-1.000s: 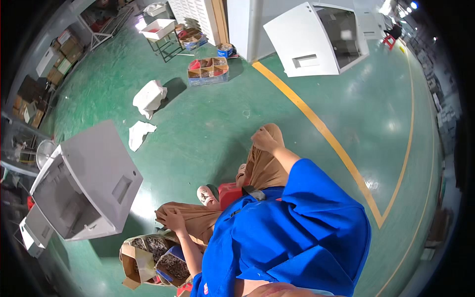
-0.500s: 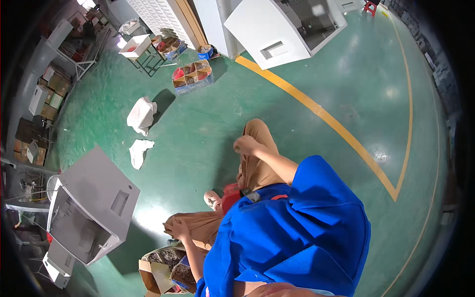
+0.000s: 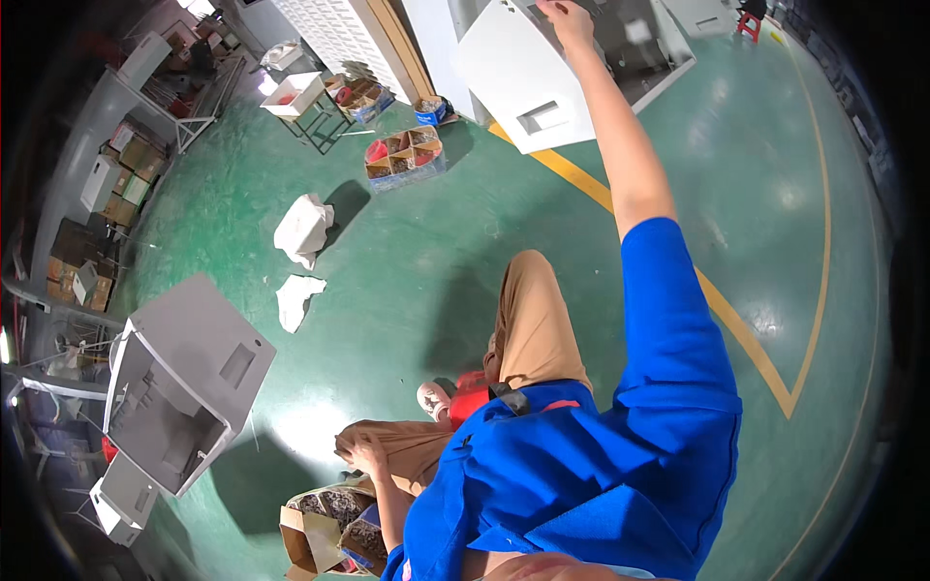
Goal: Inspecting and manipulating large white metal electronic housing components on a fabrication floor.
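Head view: right hand (image 3: 567, 19) gripping white cabinet (image 3: 523, 73) edge, left hand (image 3: 366, 453) open-fingered on knee (image 3: 387, 447).

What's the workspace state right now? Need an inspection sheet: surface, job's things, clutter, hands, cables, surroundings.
Surface: green floor with yellow lines.
Job's things: white cabinet, tilted, under the right hand; cardboard box of small parts near the left hand.
Clutter: two crumpled white wrappings, divided tray of parts.
Hands: right hand stretched up onto the cabinet's top edge, grip unclear; left hand resting on the knee, holding nothing.
Cables: nothing seen.
Surroundings: grey cabinet lying at left, shelving with boxes.
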`<state>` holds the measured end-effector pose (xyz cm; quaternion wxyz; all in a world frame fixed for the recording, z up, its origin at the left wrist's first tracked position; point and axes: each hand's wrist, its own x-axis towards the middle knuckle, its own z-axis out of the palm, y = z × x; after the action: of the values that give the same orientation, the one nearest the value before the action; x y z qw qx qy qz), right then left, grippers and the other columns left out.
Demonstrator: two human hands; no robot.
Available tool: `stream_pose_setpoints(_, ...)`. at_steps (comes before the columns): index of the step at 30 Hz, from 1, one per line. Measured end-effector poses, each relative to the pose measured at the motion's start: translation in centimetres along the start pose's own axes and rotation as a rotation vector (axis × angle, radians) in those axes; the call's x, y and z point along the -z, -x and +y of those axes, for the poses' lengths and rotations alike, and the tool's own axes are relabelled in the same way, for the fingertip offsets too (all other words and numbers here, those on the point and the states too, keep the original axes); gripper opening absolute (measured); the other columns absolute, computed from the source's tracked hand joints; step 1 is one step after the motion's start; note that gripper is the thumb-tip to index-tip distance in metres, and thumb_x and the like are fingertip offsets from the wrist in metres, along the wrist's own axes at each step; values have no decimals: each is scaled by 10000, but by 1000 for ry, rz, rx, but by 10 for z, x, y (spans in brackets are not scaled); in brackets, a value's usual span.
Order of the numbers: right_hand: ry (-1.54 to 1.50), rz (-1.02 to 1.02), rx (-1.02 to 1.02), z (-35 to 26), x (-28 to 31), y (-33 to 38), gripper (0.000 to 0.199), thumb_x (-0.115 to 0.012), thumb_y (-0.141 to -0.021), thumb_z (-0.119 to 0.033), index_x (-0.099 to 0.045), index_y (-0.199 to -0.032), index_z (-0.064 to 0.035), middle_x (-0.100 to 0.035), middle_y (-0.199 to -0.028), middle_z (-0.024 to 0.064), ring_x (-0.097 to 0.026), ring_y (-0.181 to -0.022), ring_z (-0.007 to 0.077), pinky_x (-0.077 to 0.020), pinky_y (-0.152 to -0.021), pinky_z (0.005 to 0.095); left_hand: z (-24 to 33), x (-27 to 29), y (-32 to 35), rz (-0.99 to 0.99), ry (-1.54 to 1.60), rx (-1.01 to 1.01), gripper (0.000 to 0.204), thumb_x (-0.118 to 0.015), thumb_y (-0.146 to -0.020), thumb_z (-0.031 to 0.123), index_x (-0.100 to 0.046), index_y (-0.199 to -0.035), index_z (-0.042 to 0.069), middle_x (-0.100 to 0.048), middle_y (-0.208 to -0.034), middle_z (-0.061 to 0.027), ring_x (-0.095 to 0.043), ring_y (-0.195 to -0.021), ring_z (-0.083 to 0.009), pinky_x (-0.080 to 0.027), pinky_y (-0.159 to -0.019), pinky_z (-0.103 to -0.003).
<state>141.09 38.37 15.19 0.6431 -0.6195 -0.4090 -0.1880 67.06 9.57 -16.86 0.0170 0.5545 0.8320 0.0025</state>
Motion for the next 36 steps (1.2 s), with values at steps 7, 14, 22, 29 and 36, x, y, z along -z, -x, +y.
stream_pose_setpoints(7, -525, -408, -184, -25, -44, -5, 362, -675, -693, -233, -646, -959, 10, -663, -888, 128, -626, -818, 219, -471, -725, 333, -9, -9, 15, 268, -40, -112, 319, -525, -795, 254, -627, -1066, 121, -398, -1309, -195, -329, -1190, -463, -361, -902, -581)
stream_pose_setpoints(14, -431, -375, -430, -86, -48, 8, 432, -724, -682, -188, -601, -1025, 44, -647, -882, 135, -625, -782, 208, -491, -677, 319, -6, 3, 20, 139, -81, -32, 368, -508, -801, 273, -600, -1134, 148, -348, -1367, -174, -300, -1224, -460, -336, -921, -598)
stream_pose_setpoints(22, -288, -409, -78, -28, -61, 5, 339, -667, -740, -313, -676, -820, 16, -655, -726, 124, -618, -663, 156, -472, -586, 304, 16, 10, 14, 81, -93, -38, 384, -478, -829, 300, -564, -1186, 186, -302, -1407, -156, -260, -1259, -468, -348, -900, -614)
stream_pose_setpoints(29, -241, -826, -309, -45, 6, 67, 307, -643, -788, -324, -616, -773, -18, -579, -624, 55, -556, -565, 127, -425, -471, 258, 10, 6, 18, 80, -80, 26, 378, -518, -822, 288, -553, -1176, 162, -285, -1410, -131, -253, -1260, -447, -388, -845, -617)
stream_pose_setpoints(36, -350, -1157, -283, -30, 41, 84, 371, -675, -787, -384, -462, -652, -112, -454, -593, -62, -455, -554, 38, -385, -480, 189, 26, 18, 15, 54, -104, 18, 361, -491, -848, 291, -561, -1179, 164, -255, -1423, -122, -228, -1282, -420, -372, -872, -612)
